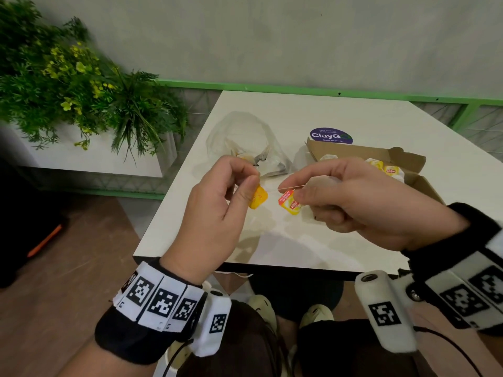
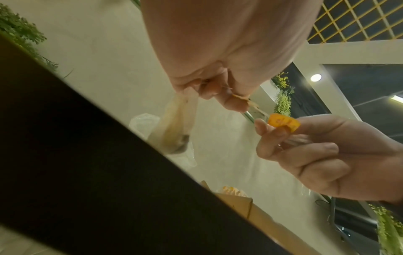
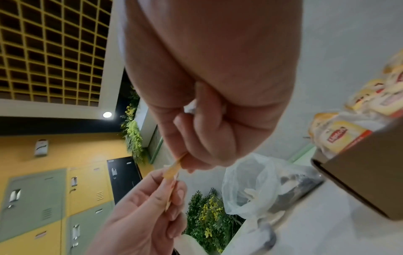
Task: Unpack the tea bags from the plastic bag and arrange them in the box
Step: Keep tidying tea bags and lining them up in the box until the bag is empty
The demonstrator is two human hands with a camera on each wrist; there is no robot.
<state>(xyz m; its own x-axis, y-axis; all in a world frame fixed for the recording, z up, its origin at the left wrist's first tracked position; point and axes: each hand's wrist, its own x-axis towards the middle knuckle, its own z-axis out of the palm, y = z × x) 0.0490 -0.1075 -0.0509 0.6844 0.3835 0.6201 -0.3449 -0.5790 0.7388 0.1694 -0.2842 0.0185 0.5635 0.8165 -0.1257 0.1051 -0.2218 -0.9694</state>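
Over the white table [image 1: 299, 240] my left hand [image 1: 254, 179] pinches a yellow tea bag tag [image 1: 258, 197]. In the left wrist view a pale tea bag [image 2: 176, 124] hangs from that hand [image 2: 220, 91]. My right hand [image 1: 292, 190] pinches a yellow-and-red tag [image 1: 290, 203], seen orange in the left wrist view [image 2: 283, 123]. A thin string [image 1: 285, 188] runs by its fingertips. The clear plastic bag [image 1: 239, 131] lies behind my hands with tea bags inside. The open cardboard box [image 1: 353, 151] at the right holds several yellow tea bags [image 1: 386, 168].
A round purple sticker [image 1: 330, 136] sits on the table behind the box. A planter with green plants [image 1: 68, 77] stands off the table's left side. A green rail [image 1: 299, 89] and a grey wall close the far side. My knees are under the near edge.
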